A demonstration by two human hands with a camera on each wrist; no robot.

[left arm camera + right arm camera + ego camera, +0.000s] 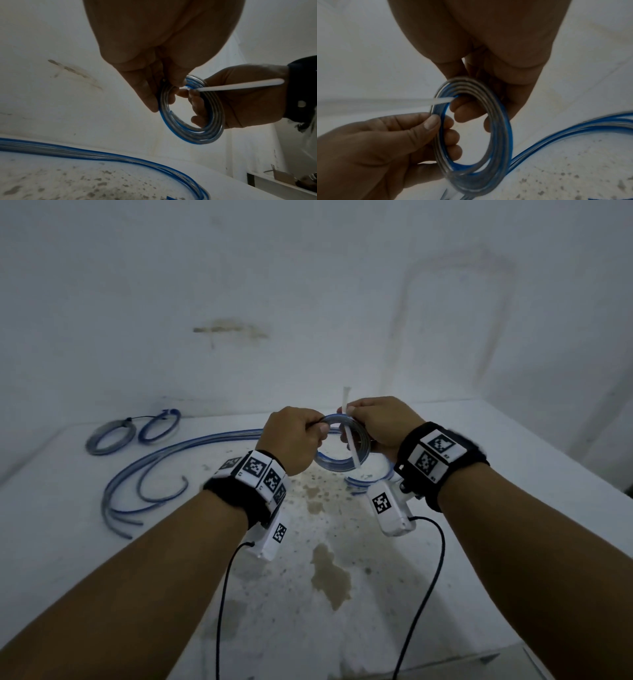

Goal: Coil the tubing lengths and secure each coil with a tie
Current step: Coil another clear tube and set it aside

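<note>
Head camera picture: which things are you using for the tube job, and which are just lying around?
For the job:
- coil of tubing, held up by left hand and right hand
- white tie, pinched by the right hand
- loose tubing lengths
- two tied coils

Just lying around:
- brown stains on the table

Bare stained tabletop (329, 594) open below — hemmed left by loose tubing lengths (144, 474), tied coils (132, 431) beyond.
</note>
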